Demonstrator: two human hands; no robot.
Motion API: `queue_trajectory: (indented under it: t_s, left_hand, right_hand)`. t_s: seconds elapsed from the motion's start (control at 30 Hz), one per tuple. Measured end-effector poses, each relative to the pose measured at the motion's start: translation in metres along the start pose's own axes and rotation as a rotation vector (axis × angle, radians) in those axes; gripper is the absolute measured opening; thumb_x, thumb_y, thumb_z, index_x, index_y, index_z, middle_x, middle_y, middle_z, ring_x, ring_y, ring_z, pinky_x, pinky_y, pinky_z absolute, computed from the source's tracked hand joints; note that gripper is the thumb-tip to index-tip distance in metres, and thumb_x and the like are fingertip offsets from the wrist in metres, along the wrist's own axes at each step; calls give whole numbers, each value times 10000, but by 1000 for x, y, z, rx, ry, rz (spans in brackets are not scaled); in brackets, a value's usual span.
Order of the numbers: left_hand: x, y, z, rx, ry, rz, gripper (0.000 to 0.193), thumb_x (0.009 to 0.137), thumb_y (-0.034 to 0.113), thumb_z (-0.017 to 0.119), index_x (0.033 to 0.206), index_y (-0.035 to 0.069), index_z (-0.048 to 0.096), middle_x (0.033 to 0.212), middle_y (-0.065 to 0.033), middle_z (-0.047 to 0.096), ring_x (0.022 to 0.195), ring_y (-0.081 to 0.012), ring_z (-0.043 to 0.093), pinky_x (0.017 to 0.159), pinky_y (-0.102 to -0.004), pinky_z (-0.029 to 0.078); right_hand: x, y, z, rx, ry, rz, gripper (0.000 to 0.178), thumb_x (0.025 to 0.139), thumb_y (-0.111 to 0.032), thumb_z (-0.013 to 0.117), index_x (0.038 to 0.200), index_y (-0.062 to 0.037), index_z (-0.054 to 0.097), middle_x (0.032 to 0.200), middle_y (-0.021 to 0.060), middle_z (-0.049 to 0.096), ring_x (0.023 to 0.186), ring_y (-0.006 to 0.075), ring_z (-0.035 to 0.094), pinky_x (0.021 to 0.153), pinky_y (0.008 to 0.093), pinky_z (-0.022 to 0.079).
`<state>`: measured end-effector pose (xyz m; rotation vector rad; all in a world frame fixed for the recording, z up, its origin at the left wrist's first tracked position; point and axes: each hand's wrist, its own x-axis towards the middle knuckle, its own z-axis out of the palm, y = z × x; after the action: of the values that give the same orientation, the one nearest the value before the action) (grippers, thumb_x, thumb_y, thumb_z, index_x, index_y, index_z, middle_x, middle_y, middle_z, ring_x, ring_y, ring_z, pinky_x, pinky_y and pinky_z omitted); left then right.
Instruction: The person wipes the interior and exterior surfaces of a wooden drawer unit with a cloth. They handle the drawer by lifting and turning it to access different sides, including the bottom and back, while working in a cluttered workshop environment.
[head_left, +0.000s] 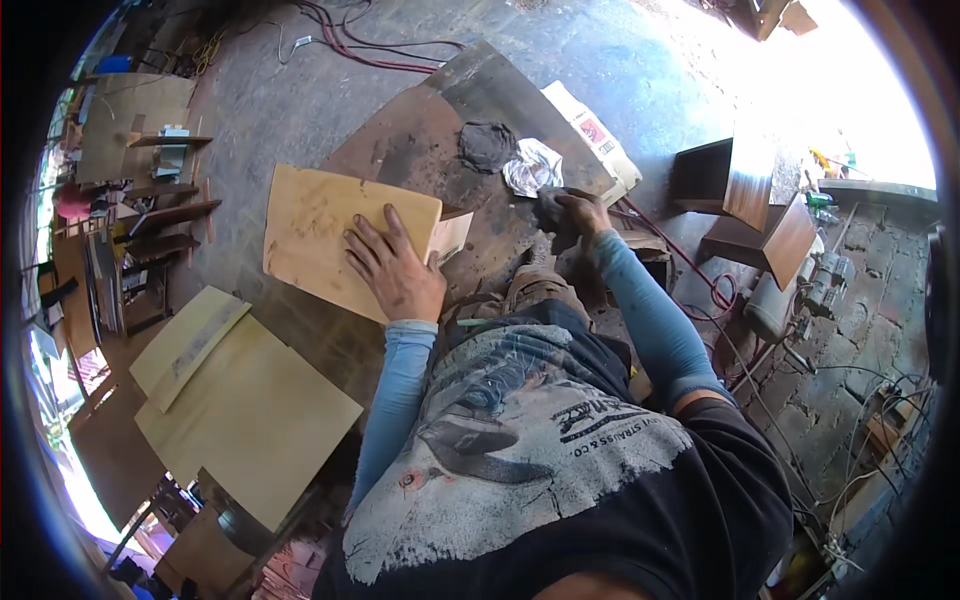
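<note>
Right grip [578, 212] around crumpled dark rag [550, 212]

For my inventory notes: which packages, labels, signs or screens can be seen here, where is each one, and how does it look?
Flat cream cardboard package with a red printed patch: lies at the far right edge of the dark brown board, beyond the right hand.
Crumpled silver-white wrapper: on the same board, just left of that hand.
No signs or screens show.
</note>
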<state>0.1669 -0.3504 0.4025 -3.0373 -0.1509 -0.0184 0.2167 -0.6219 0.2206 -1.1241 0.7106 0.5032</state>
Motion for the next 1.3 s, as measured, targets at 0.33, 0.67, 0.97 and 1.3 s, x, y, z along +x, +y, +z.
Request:
queue_trajectory:
  t_s: [0.33,0.67,0.97,1.3]
  left_hand:
    - [100,-280,7,-422,125,-74,721,734,75,761,1381,86,444,1208,-192,616,1102,-345,597,937,-382,467]
    - [137,-369,14,-978,95,-356,404,598,-59,696,1001,-29,691,911,-104,715,808,-235,680,761,-312,527]
    - [161,-399,216,-1731,-227,-599,423,609,-89,701,1025,-69,628,935,-153,667,776,-271,668,693,-376,576]
    - [152,-317,253,-1676,-193,-488,487,677,-112,697,1149,-108,577,1071,-179,647,944,-304,649,830,-416,537]
  right_hand:
    - [-63,8,25,417,-346,66,432,942,-228,614,1282,27,533,1111,110,642,927,214,653,823,356,561]
    - [-105,36,-1,205,24,-87,512,858,-225,721,1238,70,545,1019,98,667,850,192,658,719,331,566]
    - [-133,156,-42,-165,409,-154,462,840,-231,732,1174,63,608,1050,89,667,840,175,659,721,307,558]
    - [-181,194,-57,-116,594,-110,590,791,-193,757,1273,70,540,1145,148,661,975,180,645,846,308,530]
